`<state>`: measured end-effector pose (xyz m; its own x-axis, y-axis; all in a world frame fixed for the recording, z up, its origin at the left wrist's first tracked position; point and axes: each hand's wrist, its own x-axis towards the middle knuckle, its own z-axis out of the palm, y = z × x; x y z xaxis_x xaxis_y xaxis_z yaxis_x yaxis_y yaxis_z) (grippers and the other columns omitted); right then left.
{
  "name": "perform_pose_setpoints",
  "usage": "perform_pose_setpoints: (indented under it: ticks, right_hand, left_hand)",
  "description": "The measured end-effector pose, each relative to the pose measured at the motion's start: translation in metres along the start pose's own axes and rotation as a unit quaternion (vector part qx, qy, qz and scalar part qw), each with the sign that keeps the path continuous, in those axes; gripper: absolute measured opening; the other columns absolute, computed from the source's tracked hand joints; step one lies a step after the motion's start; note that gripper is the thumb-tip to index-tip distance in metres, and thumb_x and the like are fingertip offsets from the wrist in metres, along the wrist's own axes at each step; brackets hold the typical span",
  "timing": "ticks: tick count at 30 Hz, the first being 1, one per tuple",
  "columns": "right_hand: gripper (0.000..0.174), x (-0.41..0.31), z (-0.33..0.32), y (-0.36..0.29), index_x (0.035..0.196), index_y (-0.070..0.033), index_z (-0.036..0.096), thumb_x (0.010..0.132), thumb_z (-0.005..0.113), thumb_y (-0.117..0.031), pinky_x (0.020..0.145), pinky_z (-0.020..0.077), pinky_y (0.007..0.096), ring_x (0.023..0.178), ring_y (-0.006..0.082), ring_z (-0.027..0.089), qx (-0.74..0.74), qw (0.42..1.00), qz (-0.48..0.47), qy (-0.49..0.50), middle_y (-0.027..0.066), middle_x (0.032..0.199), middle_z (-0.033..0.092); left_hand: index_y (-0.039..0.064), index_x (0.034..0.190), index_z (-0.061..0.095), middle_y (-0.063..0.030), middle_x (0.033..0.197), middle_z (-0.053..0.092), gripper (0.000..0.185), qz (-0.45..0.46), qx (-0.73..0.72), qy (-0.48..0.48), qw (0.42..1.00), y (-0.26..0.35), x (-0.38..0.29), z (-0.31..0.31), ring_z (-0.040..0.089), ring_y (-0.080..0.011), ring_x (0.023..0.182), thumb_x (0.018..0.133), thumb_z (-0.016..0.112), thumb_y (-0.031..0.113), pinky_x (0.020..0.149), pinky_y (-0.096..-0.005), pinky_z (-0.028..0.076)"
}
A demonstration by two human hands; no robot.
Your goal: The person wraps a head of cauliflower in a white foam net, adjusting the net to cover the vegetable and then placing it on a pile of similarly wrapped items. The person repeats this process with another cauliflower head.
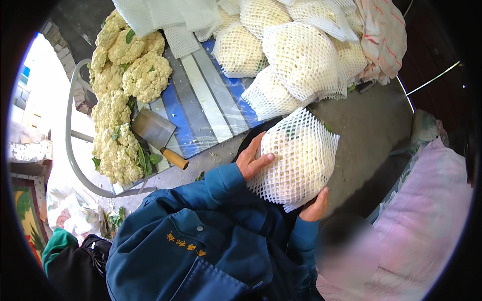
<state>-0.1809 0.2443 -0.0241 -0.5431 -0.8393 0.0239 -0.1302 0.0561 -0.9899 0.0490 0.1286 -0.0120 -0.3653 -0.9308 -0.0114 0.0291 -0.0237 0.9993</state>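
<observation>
Between my two hands is a head of cauliflower in a white foam net sleeve (295,161), held in front of my body beyond the table's near edge. My left hand (253,158) grips its left side, thumb lying over the net. At the lower right, my right hand (315,206) supports it, with some fingers hidden behind the net. Several netted cauliflowers (301,60) are piled at the far right of the table. Bare cauliflower heads (147,77) line the left side, some with green leaves. Near them lies a cleaver (154,128) with a wooden handle.
The striped table (205,94) has a curved metal rail (69,124) at its left. Flat foam net sleeves (169,15) lie at the back. A striped cloth (382,37) is beside the pile. Pink cloth (421,222) covers something at right. White sacks (77,216) lie at lower left.
</observation>
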Motion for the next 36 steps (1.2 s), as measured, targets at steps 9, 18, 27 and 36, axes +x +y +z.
perform_pose_setpoints:
  ticks: [9,18,27,36]
  right_hand:
    - [0.060,-0.013,0.022,-0.031,0.140,0.005,0.049,0.106,0.033,-0.041,0.102,0.0446,0.0391,0.122,0.0276,0.056,0.176,0.984,-0.011,-0.031,0.0197,0.139,0.055]
    - [0.068,-0.004,0.074,-0.088,0.147,0.009,0.040,0.099,0.051,-0.038,0.108,0.0403,0.0364,0.127,0.0270,0.054,0.179,0.972,-0.033,-0.146,0.0190,0.141,0.054]
    - [0.051,0.076,0.193,-0.100,0.134,0.011,0.055,0.099,0.061,-0.026,0.102,0.0426,0.0304,0.117,0.0201,0.057,0.205,0.935,0.031,-0.289,0.0137,0.130,0.062]
    - [0.039,0.127,0.280,-0.070,0.120,0.005,0.067,0.096,0.065,-0.026,0.085,0.0470,0.0275,0.096,0.0130,0.059,0.219,0.903,0.112,-0.352,0.0054,0.109,0.068]
  left_hand:
    - [-0.004,0.155,0.026,-0.0237,0.147,0.048,0.085,0.008,-0.099,0.048,0.994,0.001,-0.012,0.010,0.047,-0.0309,0.137,0.091,0.066,0.035,0.114,-0.0385,0.034]
    - [-0.005,0.152,0.033,-0.0210,0.141,0.053,0.078,0.063,-0.169,0.178,0.967,0.043,-0.028,-0.043,0.052,-0.0303,0.129,0.087,0.061,0.027,0.111,-0.0389,0.038]
    - [-0.005,0.148,0.038,-0.0195,0.137,0.057,0.064,0.106,-0.277,0.335,0.894,0.043,-0.005,-0.129,0.060,-0.0278,0.120,0.090,0.059,0.013,0.103,-0.0384,0.047]
    - [-0.005,0.143,0.044,-0.0194,0.130,0.062,0.055,0.060,-0.233,0.440,0.865,-0.002,0.020,-0.180,0.065,-0.0299,0.110,0.093,0.059,0.014,0.094,-0.0409,0.053]
